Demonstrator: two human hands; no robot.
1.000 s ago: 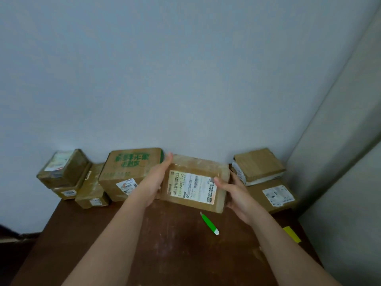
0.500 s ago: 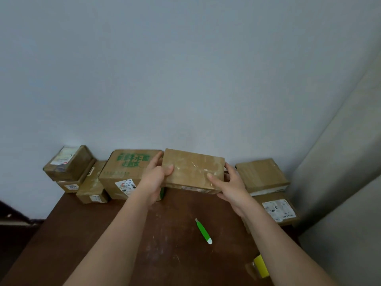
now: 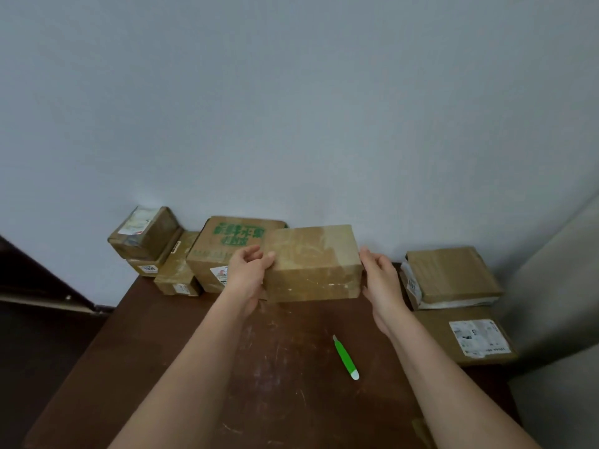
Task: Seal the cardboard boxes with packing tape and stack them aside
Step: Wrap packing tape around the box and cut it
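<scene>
A plain cardboard box [image 3: 312, 264], its top glossy with tape, sits at the far middle of the dark brown surface [image 3: 194, 367], held between both hands. The left hand [image 3: 248, 273] grips the box's left end, thumb over the top edge and fingers curled behind. The right hand [image 3: 381, 280] lies against the right end with fingers fairly straight; whether they wrap round the far side cannot be told. Whether the box rests on the surface or is lifted slightly cannot be told either.

Just behind and left of it stands a larger box with green print [image 3: 223, 251], touching the wall [image 3: 291, 108]. Further left, a small flat box [image 3: 176, 270] lies beside it, and at the far left corner a tilted box with a white label [image 3: 144, 233] sits on top of another low box [image 3: 146, 267].

On the right side, well apart from the held box, a flat brown parcel [image 3: 450, 275] lies on a bigger box with a white label [image 3: 466, 338].

A green pen-like tool [image 3: 345, 358] lies on the surface near the right forearm, pointing away toward the held box, with its white end nearest.
</scene>
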